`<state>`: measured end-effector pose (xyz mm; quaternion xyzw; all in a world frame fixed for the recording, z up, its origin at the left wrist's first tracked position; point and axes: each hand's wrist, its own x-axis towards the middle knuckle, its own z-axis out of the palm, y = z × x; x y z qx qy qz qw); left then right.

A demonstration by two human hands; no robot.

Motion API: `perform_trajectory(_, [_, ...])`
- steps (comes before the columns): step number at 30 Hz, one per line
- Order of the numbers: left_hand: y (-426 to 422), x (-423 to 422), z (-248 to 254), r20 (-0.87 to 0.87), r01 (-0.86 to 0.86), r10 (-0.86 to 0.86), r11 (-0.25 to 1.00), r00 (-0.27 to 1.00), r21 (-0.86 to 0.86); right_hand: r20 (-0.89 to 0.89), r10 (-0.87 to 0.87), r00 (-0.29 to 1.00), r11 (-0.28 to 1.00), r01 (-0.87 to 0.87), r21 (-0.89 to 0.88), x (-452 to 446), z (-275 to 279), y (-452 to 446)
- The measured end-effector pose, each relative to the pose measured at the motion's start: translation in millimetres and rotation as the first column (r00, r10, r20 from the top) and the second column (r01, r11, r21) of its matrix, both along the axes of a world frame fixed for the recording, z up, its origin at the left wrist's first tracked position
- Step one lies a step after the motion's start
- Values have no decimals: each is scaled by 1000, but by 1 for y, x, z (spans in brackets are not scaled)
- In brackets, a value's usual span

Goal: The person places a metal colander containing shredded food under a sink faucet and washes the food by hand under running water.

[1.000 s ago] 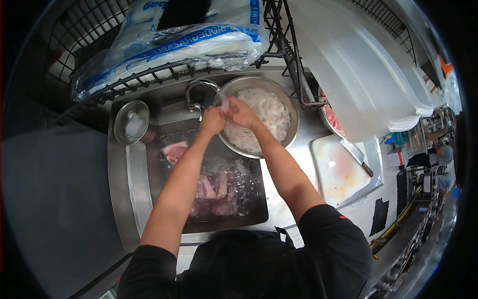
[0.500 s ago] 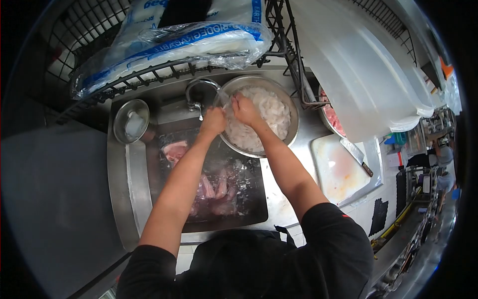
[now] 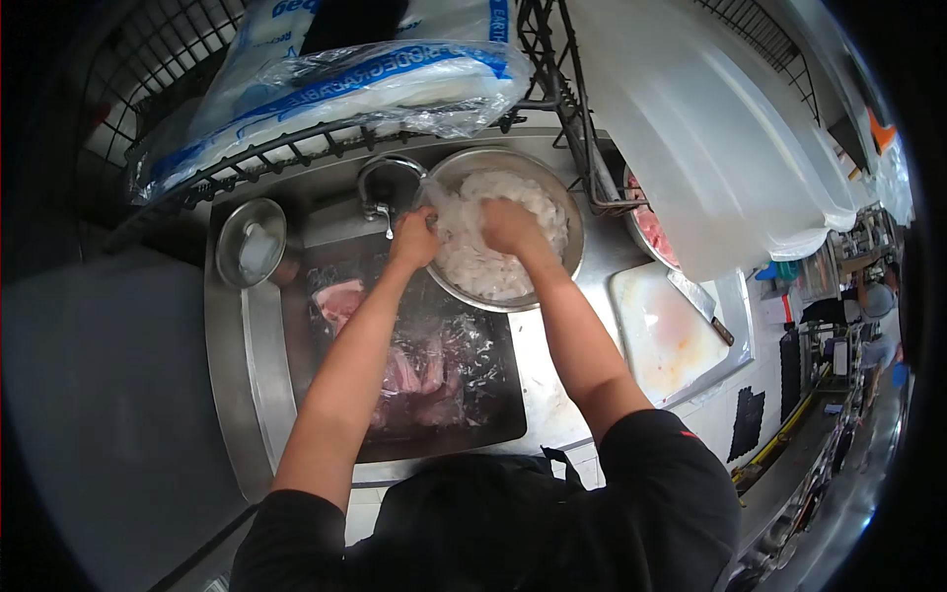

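A large steel bowl point(image 3: 575, 232) full of pale, translucent pieces point(image 3: 488, 274) stands beside the sink; the kind of food is unclear. At its left rim my left hand point(image 3: 416, 240) is closed on a clear plastic bag point(image 3: 454, 209), which hangs over the bowl. My right hand point(image 3: 507, 226) reaches down among the pale pieces, its fingers hidden and partly blurred. Below my left forearm, several pieces of raw pink meat point(image 3: 419, 380) lie in the water of the sink point(image 3: 483, 419).
A curved tap point(image 3: 367, 187) rises behind the sink. At left sits a small steel bowl point(image 3: 225, 247) with a whitish lump inside. To the right are a white cutting board point(image 3: 661, 335), a cleaver point(image 3: 698, 298) and another bowl of meat point(image 3: 651, 232). A wire shelf point(image 3: 316, 145) overhangs the back.
My right hand has moved from near my left hand, down and to the right into the pale pieces. My left hand stays at the bowl's left rim, a little lower.
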<state>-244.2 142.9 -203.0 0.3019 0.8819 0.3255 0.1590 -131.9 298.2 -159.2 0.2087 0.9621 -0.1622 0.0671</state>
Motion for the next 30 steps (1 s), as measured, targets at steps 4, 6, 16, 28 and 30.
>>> perform_trajectory(4, [3,6,3,0,-44,44,998,999,36,51,50,997,999,-51,18,26,-37,18])
perform_trajectory(6, [4,7,9,46,-79,80,997,996,-16,53,71,996,997,-71,5,18,-46,23])
perform_trajectory(16, [3,6,11,72,-17,21,998,997,-58,45,-8,999,990,1,144,-9,-73,8])
perform_trajectory(28, [6,4,18,251,-77,81,997,964,-27,-435,-67,898,822,-197,-535,17,-37,16])
perform_trajectory(30, [9,6,19,132,-82,79,997,988,14,-507,-58,860,814,-253,-523,8,-34,10])
